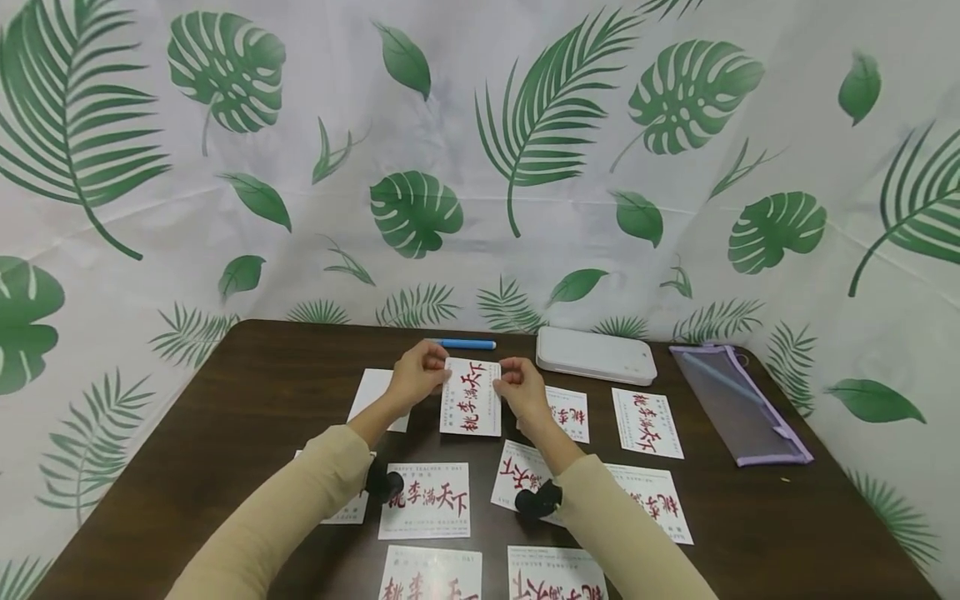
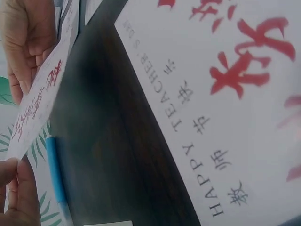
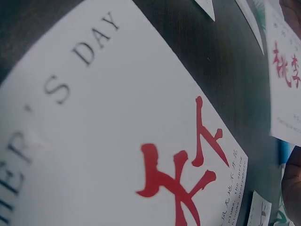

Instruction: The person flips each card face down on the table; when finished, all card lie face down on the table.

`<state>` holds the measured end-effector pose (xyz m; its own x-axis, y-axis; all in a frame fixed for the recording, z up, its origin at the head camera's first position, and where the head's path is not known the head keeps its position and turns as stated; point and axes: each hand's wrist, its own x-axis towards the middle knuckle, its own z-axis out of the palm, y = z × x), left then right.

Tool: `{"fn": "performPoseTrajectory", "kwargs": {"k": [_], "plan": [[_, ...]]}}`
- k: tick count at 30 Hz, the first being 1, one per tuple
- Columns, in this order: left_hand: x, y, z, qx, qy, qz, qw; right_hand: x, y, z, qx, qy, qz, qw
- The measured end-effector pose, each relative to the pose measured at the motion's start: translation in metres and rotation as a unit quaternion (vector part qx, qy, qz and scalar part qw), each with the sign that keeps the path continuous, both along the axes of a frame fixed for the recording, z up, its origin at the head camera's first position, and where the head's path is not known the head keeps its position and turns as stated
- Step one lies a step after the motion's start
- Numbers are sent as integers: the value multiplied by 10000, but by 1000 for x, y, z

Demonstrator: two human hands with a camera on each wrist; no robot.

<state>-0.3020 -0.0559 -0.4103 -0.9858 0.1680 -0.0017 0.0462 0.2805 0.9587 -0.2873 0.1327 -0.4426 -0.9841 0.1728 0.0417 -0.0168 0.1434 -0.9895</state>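
Note:
A white card [image 1: 471, 417] with red Chinese lettering is held up between both hands over the back part of the table. My left hand [image 1: 418, 372] pinches its left edge near the top. On the opposite edge, my right hand [image 1: 525, 393] pinches it with thumb and fingers. The same card [image 2: 44, 89] appears edge-on in the left wrist view, and part of it [image 3: 286, 89] shows at the right of the right wrist view. Beside my left hand lies a plain white card [image 1: 367, 396], partly covered. Another lettered card [image 1: 573, 417] is partly hidden behind my right hand.
More lettered cards, such as one at front centre [image 1: 425, 521] and one at right [image 1: 648, 423], lie on the dark table [image 1: 247, 400]. A blue marker [image 1: 468, 343], a white case [image 1: 592, 354] and a purple-edged mesh pouch [image 1: 731, 408] lie toward the back.

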Motion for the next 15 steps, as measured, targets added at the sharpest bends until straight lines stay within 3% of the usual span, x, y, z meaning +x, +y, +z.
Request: {"fn": "performPoseTrajectory", "kwargs": {"k": [5,8,11,15], "plan": [[-1,-2,2,172,-103,56,9998,1,-1,2,-23,60,-96,9999],[-2,-3,4,222,-125,188,9995,6,-5,8,354,498,-264,9978],[-2,-1,4,208,-104,283,9993,15,-11,10,924,1182,-351,9881],[-1,6,4,349,27,456,9983,24,-24,11,1529,1489,11,9770]]}}
